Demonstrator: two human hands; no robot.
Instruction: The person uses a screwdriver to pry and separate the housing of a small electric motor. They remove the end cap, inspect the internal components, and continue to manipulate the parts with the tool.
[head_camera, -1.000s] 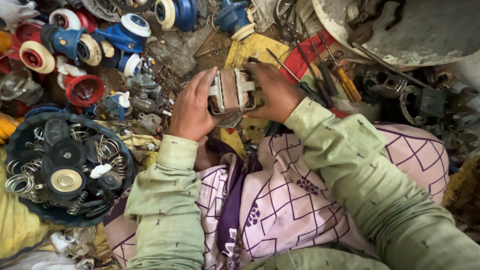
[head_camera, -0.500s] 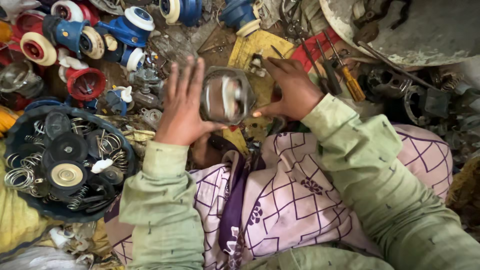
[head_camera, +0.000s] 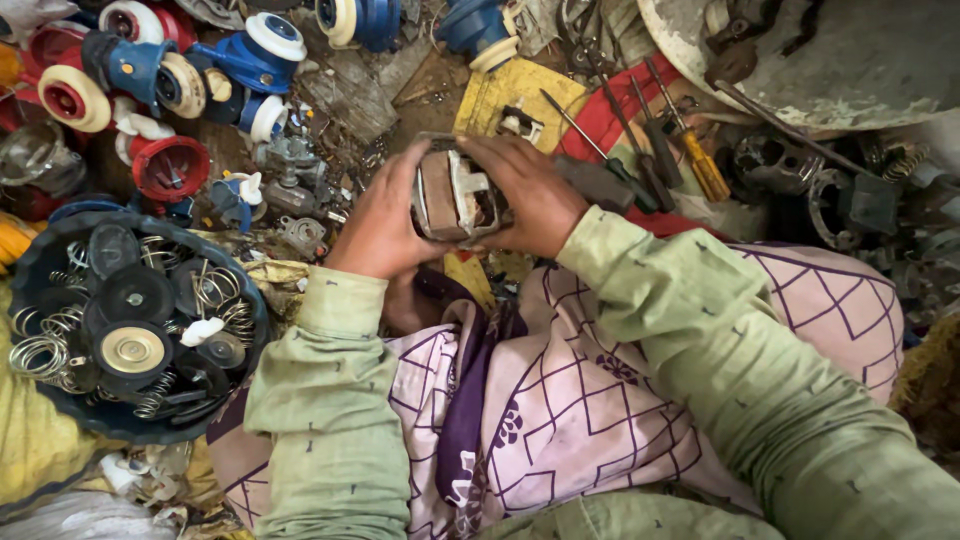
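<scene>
Both my hands hold a small grey and brown metal motor body above my lap. My left hand cups its left side. Its top and right side are wrapped by the fingers of my right hand. Green sleeves cover both arms, and a pale cloth with purple lines lies over my knees.
A dark round bowl of springs and black discs sits at the left. Red and blue pump housings crowd the upper left. Screwdrivers lie on a red cloth upper right, beside a large grey metal pan and a yellow plate.
The motor body has been turned in my hands: its round end faced me half a second ago, now its side shows. My left fingers closed around it again.
</scene>
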